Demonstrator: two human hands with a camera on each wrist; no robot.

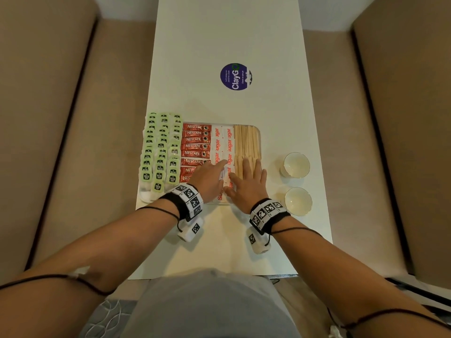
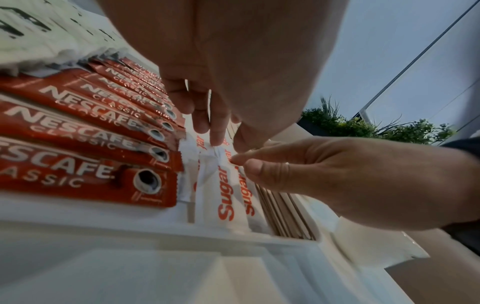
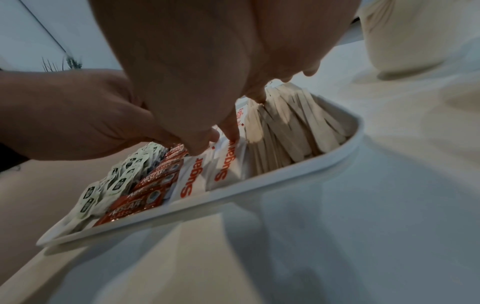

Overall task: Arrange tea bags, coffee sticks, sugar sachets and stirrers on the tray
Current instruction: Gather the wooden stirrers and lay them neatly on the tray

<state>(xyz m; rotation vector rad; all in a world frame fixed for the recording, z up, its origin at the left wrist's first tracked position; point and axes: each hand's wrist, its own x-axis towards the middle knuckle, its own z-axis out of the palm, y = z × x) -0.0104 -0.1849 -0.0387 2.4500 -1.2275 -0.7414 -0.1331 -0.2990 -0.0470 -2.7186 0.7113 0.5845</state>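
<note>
The white tray (image 1: 259,132) holds green tea bags (image 1: 159,152) on the left, then red coffee sticks (image 1: 195,146), white sugar sachets (image 1: 223,142) and wooden stirrers (image 1: 246,142) on the right. My left hand (image 1: 218,168) reaches over the near coffee sticks, and its fingertips (image 2: 217,142) touch the end of a sugar sachet (image 2: 226,197). My right hand (image 1: 246,179) lies spread over the near stirrers. Its thumb and forefinger (image 2: 244,158) rest on the neighbouring sachet (image 3: 227,164). Neither hand grips anything that I can see.
Two white cups (image 1: 294,164) (image 1: 298,200) stand on the white table (image 1: 219,45) right of the tray. A round purple sticker (image 1: 236,76) lies beyond the tray. Beige benches (image 1: 61,142) flank the table on both sides.
</note>
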